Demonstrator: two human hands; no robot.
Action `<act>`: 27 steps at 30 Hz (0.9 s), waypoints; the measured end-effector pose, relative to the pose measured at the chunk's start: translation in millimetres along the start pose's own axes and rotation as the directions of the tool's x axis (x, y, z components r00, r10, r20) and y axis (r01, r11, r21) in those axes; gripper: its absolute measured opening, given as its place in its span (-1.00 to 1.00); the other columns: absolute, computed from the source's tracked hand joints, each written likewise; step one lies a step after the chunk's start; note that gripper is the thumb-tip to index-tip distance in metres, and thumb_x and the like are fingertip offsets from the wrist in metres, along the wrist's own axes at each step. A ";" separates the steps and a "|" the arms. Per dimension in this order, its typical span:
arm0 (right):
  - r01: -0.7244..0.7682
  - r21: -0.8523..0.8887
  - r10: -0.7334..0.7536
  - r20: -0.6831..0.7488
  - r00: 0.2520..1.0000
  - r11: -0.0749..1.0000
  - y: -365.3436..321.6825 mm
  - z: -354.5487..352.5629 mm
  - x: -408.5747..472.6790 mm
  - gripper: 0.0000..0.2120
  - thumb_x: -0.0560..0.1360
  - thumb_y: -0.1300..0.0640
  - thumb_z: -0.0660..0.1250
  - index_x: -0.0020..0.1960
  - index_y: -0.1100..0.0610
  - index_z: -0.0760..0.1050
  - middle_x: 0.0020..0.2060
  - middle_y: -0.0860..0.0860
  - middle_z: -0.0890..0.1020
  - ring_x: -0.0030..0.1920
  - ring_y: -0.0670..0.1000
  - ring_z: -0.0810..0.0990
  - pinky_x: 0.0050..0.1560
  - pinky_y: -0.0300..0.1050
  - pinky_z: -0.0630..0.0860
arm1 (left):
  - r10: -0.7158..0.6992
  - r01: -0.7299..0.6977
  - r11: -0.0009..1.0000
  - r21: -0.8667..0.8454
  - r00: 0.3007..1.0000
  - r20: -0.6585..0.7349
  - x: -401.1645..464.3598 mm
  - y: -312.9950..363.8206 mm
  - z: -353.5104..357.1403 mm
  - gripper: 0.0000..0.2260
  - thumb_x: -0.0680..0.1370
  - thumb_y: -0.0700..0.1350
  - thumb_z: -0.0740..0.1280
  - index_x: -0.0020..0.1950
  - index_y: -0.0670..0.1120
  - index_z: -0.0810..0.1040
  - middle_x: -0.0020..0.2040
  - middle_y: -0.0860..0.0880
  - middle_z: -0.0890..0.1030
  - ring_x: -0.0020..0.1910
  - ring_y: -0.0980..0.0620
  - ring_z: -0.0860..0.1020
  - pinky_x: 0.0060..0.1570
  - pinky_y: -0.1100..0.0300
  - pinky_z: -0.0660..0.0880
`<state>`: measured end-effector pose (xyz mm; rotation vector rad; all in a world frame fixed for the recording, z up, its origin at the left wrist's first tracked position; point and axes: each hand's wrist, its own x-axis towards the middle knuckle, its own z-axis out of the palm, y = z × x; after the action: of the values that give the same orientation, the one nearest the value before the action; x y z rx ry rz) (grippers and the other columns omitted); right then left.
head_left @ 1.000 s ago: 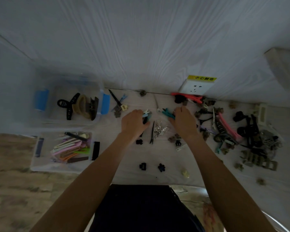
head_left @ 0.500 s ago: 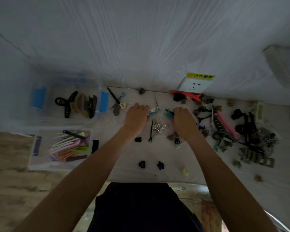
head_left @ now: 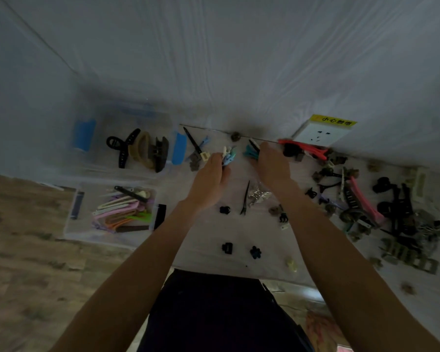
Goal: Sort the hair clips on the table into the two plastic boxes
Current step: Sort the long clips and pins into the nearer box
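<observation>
"小心触电" on socket's yellow label

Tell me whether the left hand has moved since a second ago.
Yes. The left hand has gone farther from the small black clip on the table, toward the wall, with pastel clips in its fingers.

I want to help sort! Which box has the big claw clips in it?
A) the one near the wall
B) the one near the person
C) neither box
A: the far box near the wall holds the big claw clips; the near box holds flat colourful clips.

White wall socket, yellow label; wood floor
</observation>
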<state>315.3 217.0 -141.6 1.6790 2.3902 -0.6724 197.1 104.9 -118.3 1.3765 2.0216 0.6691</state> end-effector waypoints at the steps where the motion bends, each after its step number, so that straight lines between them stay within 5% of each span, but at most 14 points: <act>1: -0.007 -0.020 0.007 0.012 1.000 1.000 -0.1 1.2 -1.7 -0.69 0.56 0.07 0.21 0.16 0.29 0.34 0.07 0.24 0.56 0.05 0.26 0.55 -0.10 0.03 0.45 | 0.000 0.000 0.999 -0.033 1.000 0.000 -3.9 1.7 -2.9 -0.87 0.62 -0.15 0.13 0.04 -0.21 0.36 -0.26 0.00 0.35 -0.42 0.14 0.32 -0.42 0.27 0.22; 5: 0.037 0.015 -0.036 -0.051 0.998 0.999 3.1 0.1 -19.9 -0.74 0.59 0.12 0.13 0.14 0.32 0.34 0.06 0.25 0.52 -0.01 0.26 0.54 -0.11 0.05 0.44 | 0.013 -0.012 1.000 -0.017 0.998 0.058 -20.9 5.8 -22.0 -0.83 0.62 -0.12 0.13 0.15 -0.17 0.36 -0.29 0.00 0.39 -0.37 0.06 0.39 -0.36 0.20 0.31; 9: 0.105 0.298 -0.057 -0.164 0.985 0.949 -3.8 -15.8 -59.3 -0.77 0.58 0.07 0.18 -0.04 0.27 0.32 -0.24 0.16 0.47 -0.27 0.14 0.45 -0.30 -0.07 0.30 | 0.036 -0.039 0.998 0.045 0.996 0.084 -51.4 -3.2 -57.9 -0.70 0.61 -0.09 0.16 0.30 -0.19 0.34 -0.31 0.02 0.40 -0.36 0.06 0.38 -0.32 0.19 0.31; 15: 0.144 0.593 -0.146 -0.046 0.988 0.792 -46.5 -16.1 -117.9 -0.80 0.57 0.06 0.20 -0.13 0.16 0.29 -0.42 -0.04 0.36 -0.44 -0.07 0.33 -0.48 -0.30 0.27 | 0.060 -0.069 0.972 0.226 0.997 0.047 -108.3 -62.0 -115.5 -0.79 0.57 -0.10 0.23 0.14 -0.17 0.48 -0.17 -0.10 0.56 -0.17 -0.15 0.57 -0.24 0.14 0.37; 20: 0.287 0.582 -0.351 -0.003 0.937 0.761 -95.3 -3.5 -141.3 -0.80 0.57 0.01 0.19 -0.10 0.14 0.36 -0.44 -0.06 0.39 -0.48 -0.10 0.34 -0.46 -0.27 0.26 | -0.053 -0.021 0.921 0.390 0.983 0.178 -120.1 -121.3 -133.4 -0.65 0.53 -0.23 0.28 0.32 -0.09 0.46 0.28 -0.15 0.52 0.24 -0.16 0.49 0.18 0.00 0.40; 24: 0.464 0.442 -0.504 -0.030 0.863 0.768 -134.5 8.9 -146.9 -0.81 0.57 0.04 0.20 -0.04 0.17 0.37 -0.44 -0.13 0.36 -0.48 -0.15 0.34 -0.47 -0.30 0.27 | -0.068 -0.021 0.928 0.372 0.972 0.224 -123.6 -142.8 -135.8 -0.56 0.50 -0.14 0.33 0.38 0.02 0.38 0.39 -0.04 0.42 0.37 -0.07 0.37 0.33 0.01 0.34; 27: 0.537 0.286 -0.559 -0.006 0.829 0.793 -165.3 23.7 -142.4 -0.77 0.57 0.01 0.20 0.02 0.19 0.38 -0.35 -0.07 0.43 -0.41 -0.12 0.39 -0.44 -0.23 0.25 | -0.052 0.022 0.956 0.292 0.994 0.096 -135.8 -148.8 -140.5 -0.58 0.51 -0.05 0.35 0.37 0.00 0.40 0.34 -0.05 0.48 0.32 -0.04 0.42 0.34 0.05 0.33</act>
<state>211.9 39.1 -65.1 0.9667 2.8441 -1.1806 40.4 -83.0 -97.5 1.4997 2.1178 0.2828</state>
